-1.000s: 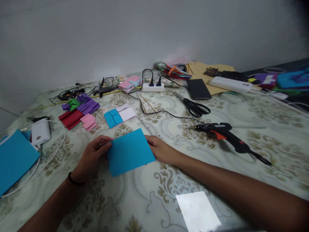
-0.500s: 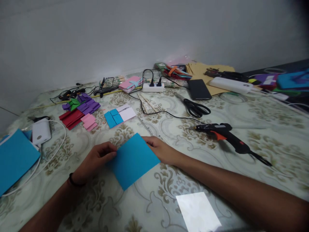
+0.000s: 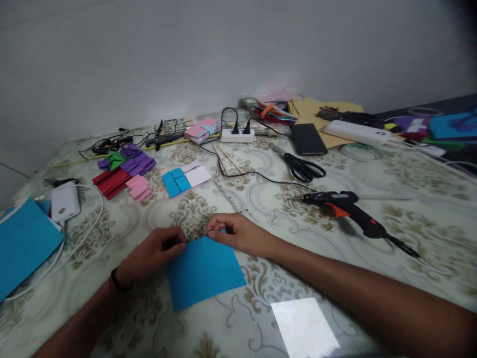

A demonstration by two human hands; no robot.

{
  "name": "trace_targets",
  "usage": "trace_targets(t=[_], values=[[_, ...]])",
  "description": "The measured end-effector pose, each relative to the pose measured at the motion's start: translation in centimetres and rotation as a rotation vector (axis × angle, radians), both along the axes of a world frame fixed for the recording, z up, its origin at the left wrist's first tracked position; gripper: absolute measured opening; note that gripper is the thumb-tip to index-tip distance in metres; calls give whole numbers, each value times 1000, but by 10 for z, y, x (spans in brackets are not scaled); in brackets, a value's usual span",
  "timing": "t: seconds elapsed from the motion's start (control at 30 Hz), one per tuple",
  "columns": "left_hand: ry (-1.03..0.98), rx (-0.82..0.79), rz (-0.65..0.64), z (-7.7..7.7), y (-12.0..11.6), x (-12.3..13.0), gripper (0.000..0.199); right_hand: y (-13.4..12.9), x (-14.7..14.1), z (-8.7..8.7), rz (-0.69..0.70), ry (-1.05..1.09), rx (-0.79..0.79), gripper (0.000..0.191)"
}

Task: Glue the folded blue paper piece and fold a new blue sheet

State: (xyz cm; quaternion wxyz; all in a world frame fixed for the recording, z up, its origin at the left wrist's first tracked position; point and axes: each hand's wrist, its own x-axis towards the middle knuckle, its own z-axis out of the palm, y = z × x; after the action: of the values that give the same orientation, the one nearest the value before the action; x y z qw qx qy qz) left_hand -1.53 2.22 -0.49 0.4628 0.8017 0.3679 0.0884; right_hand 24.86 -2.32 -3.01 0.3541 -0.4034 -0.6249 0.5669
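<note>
Between my hands is a blue sheet of paper (image 3: 206, 273), its near edge hanging toward me. My left hand (image 3: 158, 251) pinches its upper left corner between thumb and curled fingers. At the top edge, my right hand (image 3: 236, 233) grips the paper, thumb on the near side. A clear ruler (image 3: 227, 196) lies on the table just beyond my right hand. Below my right forearm rests a white square of paper (image 3: 304, 325). Folded blue and white paper pieces (image 3: 186, 179) lie farther back.
A black glue gun (image 3: 343, 204) stands on the right with its cord running to a white power strip (image 3: 237, 135). Black-handled scissors (image 3: 301, 166) lie behind it. On the left are a white power bank (image 3: 65, 201), more blue sheets (image 3: 28, 248) and folded purple paper (image 3: 136, 161).
The blue sheet has turned so its top edge lies level between my hands. My right hand has shifted from its right side to the top edge, nearer my left hand.
</note>
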Motion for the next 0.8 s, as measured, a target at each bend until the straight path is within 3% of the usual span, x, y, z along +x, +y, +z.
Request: trace_targets(t=[0.13,0.5,0.8], values=[[18,104,75,-1,-6,4,23,-5,-4,0,70,-81,64,18],[-20,152,55,2,-26,25,18,-8,-8,-1,64,-96,96,7],[-13,149,117,4,-19,18,19,-5,-2,2,110,-108,42,8]])
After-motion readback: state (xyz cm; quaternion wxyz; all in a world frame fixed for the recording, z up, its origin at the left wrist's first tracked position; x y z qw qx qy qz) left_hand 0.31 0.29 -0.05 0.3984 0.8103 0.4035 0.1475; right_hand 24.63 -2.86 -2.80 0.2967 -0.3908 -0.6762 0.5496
